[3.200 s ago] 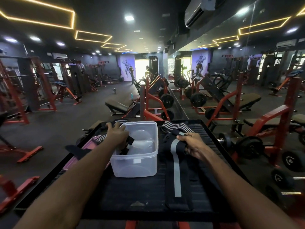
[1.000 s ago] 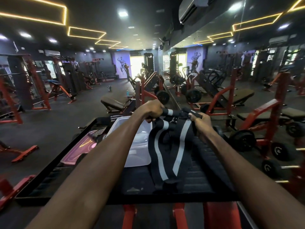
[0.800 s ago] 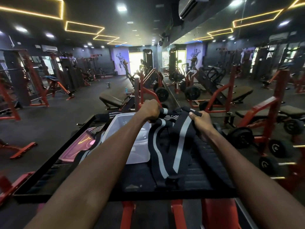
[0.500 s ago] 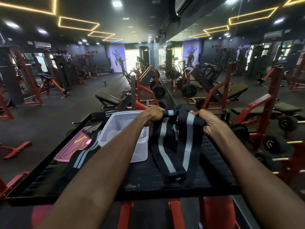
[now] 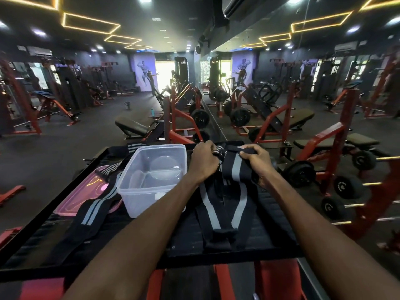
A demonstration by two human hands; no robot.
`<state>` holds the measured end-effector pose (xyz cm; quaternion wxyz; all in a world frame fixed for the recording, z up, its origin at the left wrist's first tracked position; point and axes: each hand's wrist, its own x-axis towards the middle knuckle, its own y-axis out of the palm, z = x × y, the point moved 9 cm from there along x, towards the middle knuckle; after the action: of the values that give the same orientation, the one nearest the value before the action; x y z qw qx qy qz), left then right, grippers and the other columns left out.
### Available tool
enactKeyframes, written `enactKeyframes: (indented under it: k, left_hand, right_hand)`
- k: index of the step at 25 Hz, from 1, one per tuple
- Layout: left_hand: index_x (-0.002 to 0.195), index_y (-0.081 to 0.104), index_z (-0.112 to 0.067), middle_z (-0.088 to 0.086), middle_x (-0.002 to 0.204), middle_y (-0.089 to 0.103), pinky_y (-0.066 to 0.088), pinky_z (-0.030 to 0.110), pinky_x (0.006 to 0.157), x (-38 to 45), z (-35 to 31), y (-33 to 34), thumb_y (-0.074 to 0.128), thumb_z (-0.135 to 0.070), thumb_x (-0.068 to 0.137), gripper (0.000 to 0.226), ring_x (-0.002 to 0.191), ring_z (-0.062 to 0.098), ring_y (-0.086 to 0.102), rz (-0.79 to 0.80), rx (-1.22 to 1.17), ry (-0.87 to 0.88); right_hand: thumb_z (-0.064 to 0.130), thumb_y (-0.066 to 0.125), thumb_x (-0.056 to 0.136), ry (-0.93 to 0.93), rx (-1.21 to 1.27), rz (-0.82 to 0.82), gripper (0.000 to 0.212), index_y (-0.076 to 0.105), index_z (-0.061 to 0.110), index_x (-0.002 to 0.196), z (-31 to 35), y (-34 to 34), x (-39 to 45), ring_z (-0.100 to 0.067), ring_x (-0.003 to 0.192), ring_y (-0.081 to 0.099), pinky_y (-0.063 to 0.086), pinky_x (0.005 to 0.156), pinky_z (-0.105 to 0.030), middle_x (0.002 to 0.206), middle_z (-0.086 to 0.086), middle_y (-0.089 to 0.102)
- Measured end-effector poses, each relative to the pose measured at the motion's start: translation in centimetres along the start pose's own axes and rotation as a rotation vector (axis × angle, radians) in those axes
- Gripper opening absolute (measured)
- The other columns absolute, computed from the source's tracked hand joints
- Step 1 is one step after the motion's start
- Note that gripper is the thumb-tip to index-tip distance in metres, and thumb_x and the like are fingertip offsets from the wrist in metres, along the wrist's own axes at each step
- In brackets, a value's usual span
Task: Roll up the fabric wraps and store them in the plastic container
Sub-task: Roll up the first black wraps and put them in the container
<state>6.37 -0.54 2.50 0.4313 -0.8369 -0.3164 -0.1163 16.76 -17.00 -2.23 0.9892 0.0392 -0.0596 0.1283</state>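
A black fabric wrap with a grey stripe [image 5: 234, 187] hangs folded from both hands down onto the black platform [image 5: 270, 239]. My left hand [image 5: 203, 162] pinches its top end at the left, and my right hand [image 5: 256, 160] grips the top at the right. The clear plastic container [image 5: 138, 191] stands open just left of my left hand, with nothing but a round shape visible inside. A second black wrap with a blue-grey stripe [image 5: 95, 210] lies stretched out left of the container.
A pink lid [image 5: 75, 198] lies flat under the second wrap. More striped wrap material [image 5: 134, 146] sits behind the container. Red gym machines, benches and a dumbbell rack [image 5: 346, 187] surround the platform; a mirror wall runs along the right.
The view has tilted so the container shows more fully. Both hands have kept hold of the wrap's top end and drawn closer together over the far edge of the platform.
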Motion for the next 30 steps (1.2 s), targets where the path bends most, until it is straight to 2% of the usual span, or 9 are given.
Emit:
enactKeyframes:
  k: [2,4,6,9,12,19,22,27,30]
  left_hand:
    - [0.095,0.060,-0.013,0.012,0.095,0.068,0.054,0.043,0.081,-0.9,0.5,1.1,0.052,-0.017,0.092,0.009,0.085,0.029,0.063,0.025,-0.345,-0.121]
    - [0.112,0.061,-0.011,0.017,0.103,0.066,0.059,0.050,0.072,-2.9,1.1,4.9,0.045,-0.047,0.099,0.041,0.081,0.029,0.063,0.305,-0.684,-0.355]
    - [0.127,0.057,-0.007,0.024,0.114,0.063,0.060,0.044,0.059,-5.1,0.8,7.1,0.042,-0.061,0.096,0.064,0.081,0.031,0.064,0.543,-0.694,-0.447]
    - [0.118,0.064,0.000,0.024,0.105,0.070,0.059,0.039,0.065,-4.1,0.7,5.7,0.041,-0.060,0.097,0.067,0.079,0.032,0.069,0.470,-0.450,-0.312]
    - [0.104,0.073,-0.006,0.012,0.098,0.075,0.056,0.041,0.080,-2.8,-0.2,4.3,0.041,-0.053,0.100,0.057,0.087,0.027,0.071,0.409,-0.510,-0.239]
    - [0.117,0.065,-0.007,0.013,0.105,0.073,0.059,0.048,0.081,-7.3,2.9,8.6,0.057,-0.039,0.095,0.040,0.092,0.033,0.071,0.763,-0.806,-0.690]
    - [0.100,0.066,-0.007,0.008,0.080,0.072,0.057,0.043,0.078,-6.5,3.3,9.0,0.061,-0.028,0.093,0.022,0.071,0.025,0.070,0.639,-0.915,-0.681]
    - [0.116,0.065,0.002,0.019,0.104,0.074,0.058,0.046,0.091,-3.6,5.2,9.3,0.079,-0.033,0.076,0.054,0.096,0.031,0.073,0.244,-1.081,-0.673]
    - [0.089,0.074,-0.008,0.011,0.090,0.077,0.058,0.045,0.090,-3.1,6.4,9.2,0.077,-0.025,0.083,0.018,0.090,0.027,0.074,0.138,-0.948,-0.601]
  right_hand:
    - [0.002,0.065,0.089,-0.010,0.037,-0.050,0.013,0.066,0.014,0.094,0.5,0.0,0.6,-0.018,0.081,0.064,0.052,0.069,-0.028,0.092,-0.007,0.068]
    - [0.005,0.063,0.091,-0.001,0.063,-0.109,0.011,0.064,0.012,0.099,1.0,-0.1,1.2,-0.015,0.079,0.063,0.052,0.069,-0.029,0.090,-0.005,0.066]
    - [0.006,0.063,0.090,-0.013,0.043,-0.144,0.012,0.064,0.013,0.100,1.1,-0.3,1.8,-0.016,0.081,0.062,0.051,0.072,-0.030,0.091,-0.005,0.066]
    - [0.000,0.066,0.085,-0.041,0.008,-0.140,0.018,0.067,0.019,0.087,1.2,-0.4,2.1,-0.022,0.089,0.065,0.054,0.080,-0.034,0.099,-0.010,0.070]
    - [-0.005,0.064,0.085,-0.030,0.065,-0.098,0.021,0.071,0.012,0.095,1.4,-0.4,1.9,-0.019,0.082,0.067,0.056,0.073,-0.027,0.094,-0.009,0.071]
    - [0.003,0.069,0.087,0.159,0.005,0.076,0.007,0.074,0.006,0.090,-3.7,1.4,1.6,-0.021,0.083,0.067,0.056,0.082,-0.033,0.091,-0.013,0.073]
    - [0.007,0.068,0.090,0.248,0.068,0.129,0.006,0.073,0.003,0.088,-6.1,1.3,0.7,-0.021,0.074,0.069,0.058,0.076,-0.034,0.092,-0.019,0.074]
    - [0.022,0.067,0.093,0.240,0.066,0.271,0.027,0.073,-0.004,0.097,-5.7,2.8,-0.6,-0.020,0.078,0.073,0.058,0.078,-0.033,0.091,-0.014,0.077]
    - [0.026,0.069,0.092,0.153,-0.046,0.271,0.024,0.075,0.004,0.084,-5.3,2.6,-0.5,-0.021,0.080,0.069,0.054,0.078,-0.034,0.090,-0.013,0.076]
